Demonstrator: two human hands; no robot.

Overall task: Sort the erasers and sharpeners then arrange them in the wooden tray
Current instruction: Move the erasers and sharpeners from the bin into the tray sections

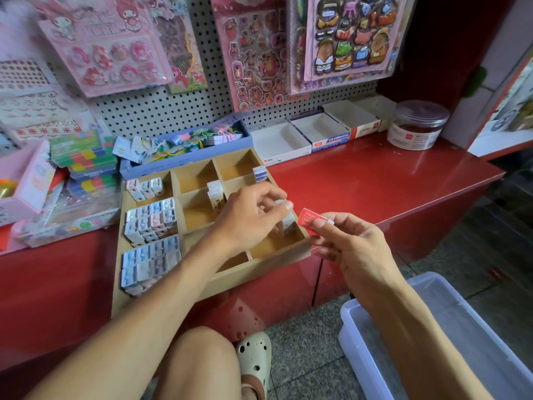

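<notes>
1. The right hand hovers just off the right edge of the wooden tray, its grip closed on a red-wrapped eraser, pinched between thumb and fingertips with a white end showing.
2. The left hand reaches over the tray's right-hand compartments, fingers curled; its grip pinches a small white eraser that stands in the compartment at the tray's right edge, just beside the red eraser.
3. The tray sits on a glossy red tabletop and is split by dividers into three columns of compartments.
4. The left column holds pencil sharpeners in pastel white, pink and blue, packed upright in three groups; the far group shows about five, and the two nearer groups are too tightly packed to count.
5. The middle column holds two white erasers, leaning against a divider.
6. The far right compartment holds one blue-and-white eraser, standing upright.
7. Behind the tray lies a lilac basket full of mixed small stationery.
8. To its right stand three open cardboard boxes in a row, then a clear round tub with a lid.
9. A translucent plastic bin sits on the floor under the right forearm.
</notes>
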